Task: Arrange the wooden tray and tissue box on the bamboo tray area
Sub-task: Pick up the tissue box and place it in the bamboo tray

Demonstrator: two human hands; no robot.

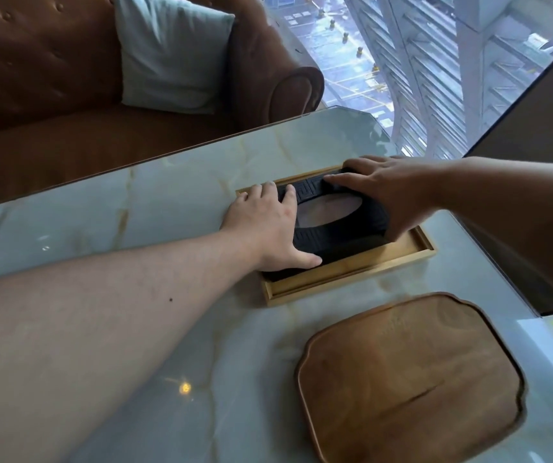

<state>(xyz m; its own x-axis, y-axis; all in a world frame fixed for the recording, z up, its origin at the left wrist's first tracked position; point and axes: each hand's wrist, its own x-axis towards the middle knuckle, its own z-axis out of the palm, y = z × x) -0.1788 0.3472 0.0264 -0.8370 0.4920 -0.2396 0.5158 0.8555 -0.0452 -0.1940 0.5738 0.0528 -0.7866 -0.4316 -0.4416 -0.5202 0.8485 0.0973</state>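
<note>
Head view: tissue box [335,228] inside bamboo tray [352,275], long axis near-left to far-right. Left hand [265,228] clasping near-left end, right hand [388,192] clasping far-right end. Wooden tray [412,379] nearer, on marble table [101,208], closer to right arm.

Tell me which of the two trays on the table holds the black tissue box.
The rectangular bamboo tray, farther from the camera: the tissue box sits inside it under both hands. The rounded wooden tray nearer the camera holds nothing.
</note>
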